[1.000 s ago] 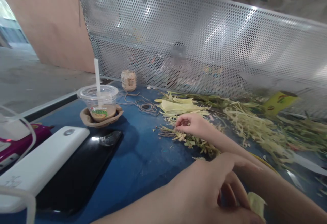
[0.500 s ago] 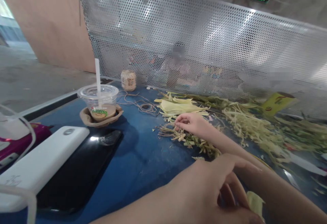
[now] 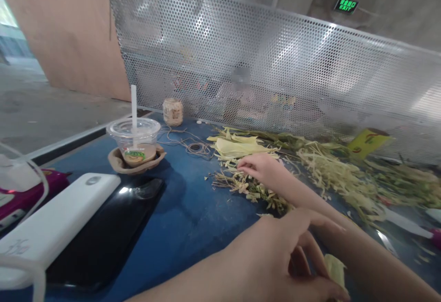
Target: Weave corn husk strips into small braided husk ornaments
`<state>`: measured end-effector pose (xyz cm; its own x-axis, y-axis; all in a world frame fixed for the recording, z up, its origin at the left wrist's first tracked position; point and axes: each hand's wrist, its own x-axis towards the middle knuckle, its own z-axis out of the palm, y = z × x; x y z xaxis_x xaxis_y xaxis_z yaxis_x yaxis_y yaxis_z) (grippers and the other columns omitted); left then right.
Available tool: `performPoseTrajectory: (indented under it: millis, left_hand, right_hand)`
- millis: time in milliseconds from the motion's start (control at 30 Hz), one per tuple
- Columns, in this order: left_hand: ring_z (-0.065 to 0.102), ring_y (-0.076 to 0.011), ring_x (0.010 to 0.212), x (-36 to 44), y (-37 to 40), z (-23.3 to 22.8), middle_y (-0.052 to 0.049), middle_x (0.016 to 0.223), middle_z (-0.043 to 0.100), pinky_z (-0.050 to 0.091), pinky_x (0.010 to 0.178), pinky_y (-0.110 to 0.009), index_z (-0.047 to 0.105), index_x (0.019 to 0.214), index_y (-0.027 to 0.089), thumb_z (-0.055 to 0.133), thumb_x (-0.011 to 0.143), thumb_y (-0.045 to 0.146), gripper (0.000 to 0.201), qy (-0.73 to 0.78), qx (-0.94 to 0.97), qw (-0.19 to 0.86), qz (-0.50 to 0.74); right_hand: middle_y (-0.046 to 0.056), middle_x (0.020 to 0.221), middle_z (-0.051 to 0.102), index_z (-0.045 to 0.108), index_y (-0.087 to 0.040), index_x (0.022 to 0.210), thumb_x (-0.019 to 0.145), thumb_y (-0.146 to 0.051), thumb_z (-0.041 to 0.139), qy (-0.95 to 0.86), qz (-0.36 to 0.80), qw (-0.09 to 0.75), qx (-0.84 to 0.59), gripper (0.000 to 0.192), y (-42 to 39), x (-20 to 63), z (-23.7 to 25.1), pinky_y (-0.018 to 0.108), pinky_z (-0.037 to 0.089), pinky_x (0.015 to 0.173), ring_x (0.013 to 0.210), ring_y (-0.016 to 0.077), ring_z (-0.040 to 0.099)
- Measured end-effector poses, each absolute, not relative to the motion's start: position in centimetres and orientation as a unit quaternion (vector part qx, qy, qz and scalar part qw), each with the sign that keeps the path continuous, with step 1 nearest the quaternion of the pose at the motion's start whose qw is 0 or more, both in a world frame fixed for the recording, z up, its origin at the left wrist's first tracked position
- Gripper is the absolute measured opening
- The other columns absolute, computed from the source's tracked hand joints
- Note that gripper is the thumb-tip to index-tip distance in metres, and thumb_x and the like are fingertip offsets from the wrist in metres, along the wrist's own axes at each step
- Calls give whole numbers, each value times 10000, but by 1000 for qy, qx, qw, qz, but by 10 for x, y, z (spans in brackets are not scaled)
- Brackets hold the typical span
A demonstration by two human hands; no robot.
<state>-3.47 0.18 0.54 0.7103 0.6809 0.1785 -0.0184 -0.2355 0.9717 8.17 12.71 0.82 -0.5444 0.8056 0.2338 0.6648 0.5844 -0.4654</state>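
Observation:
My left hand is close to the camera, its fingers closed on a pale green corn husk piece at the lower edge. Past it reaches my right arm, crossing behind the left wrist. My right hand is over a pile of small dried plant pieces, fingers curled and pressed together. What lies between those fingertips is hidden. Just beyond my right hand, flat yellow-green corn husks are stacked. To the right spread curly shredded husk strips.
At left on the blue table are a power bank, black phone and lidded cup with a straw. String lies near a small jar. A perforated metal screen stands behind. A white blade lies right.
My right hand has shifted slightly over the pile, its fingers still curled. My left hand keeps the husk piece with little movement. The view has tilted slightly.

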Motion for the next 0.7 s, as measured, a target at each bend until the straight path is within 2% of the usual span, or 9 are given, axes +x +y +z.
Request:
performPoseTrajectory:
  millis: [100,167,233,300,367,467,600,700]
  left_hand:
    - [539,-116,578,-35,2,7,-5,729,646,459,580,-232,496,1186,268,631,705,313,502,229,721,578,306]
    - [536,-115,578,-34,2,8,-7,719,637,460,589,-237,508,1175,247,640,698,301,498,235,720,577,305]
    - [538,-116,581,-32,2,8,-4,706,633,464,605,-245,517,1162,235,652,690,292,494,243,718,575,308]
    - [548,-120,581,-32,2,8,4,695,641,468,603,-249,515,1160,251,659,688,288,495,249,717,573,308]
    - [580,-127,622,-31,2,8,14,710,658,473,642,-255,526,1137,272,667,687,276,473,259,723,552,326]
    - [613,-155,814,-32,5,10,26,759,685,440,817,-304,543,1073,264,673,691,239,405,294,748,455,383]
    - [580,-202,984,-35,14,10,35,708,694,351,956,-439,476,1113,243,635,730,227,415,355,761,301,451]
    - [555,-223,1059,-35,21,7,-22,840,703,348,976,-478,571,941,228,625,745,244,204,372,768,209,477]
  right_hand:
    - [35,651,674,679,-160,786,772,-245,562,-820,248,234,-460,145,128,87,12,269,403,584,580,140,560]
    - [53,711,698,668,-147,892,800,-307,526,-795,302,248,-464,233,127,93,14,250,421,558,564,119,563]
    - [56,782,708,656,-154,957,776,-325,557,-737,407,282,-461,268,126,102,15,223,422,543,550,88,548]
    - [47,801,709,661,-166,945,710,-302,636,-656,515,319,-450,273,122,112,16,196,406,525,523,57,515]
    - [42,791,709,668,-166,902,649,-286,699,-609,560,342,-445,282,117,121,18,185,384,500,493,39,481]
    - [35,774,708,666,-168,841,629,-305,723,-622,524,357,-459,258,104,133,24,195,377,492,496,48,490]
    - [38,727,691,671,-165,755,660,-308,692,-704,381,350,-486,173,77,144,34,240,429,575,627,119,585]
    - [40,700,669,685,-175,749,719,-290,627,-760,277,321,-492,133,56,148,39,253,420,548,608,133,564]
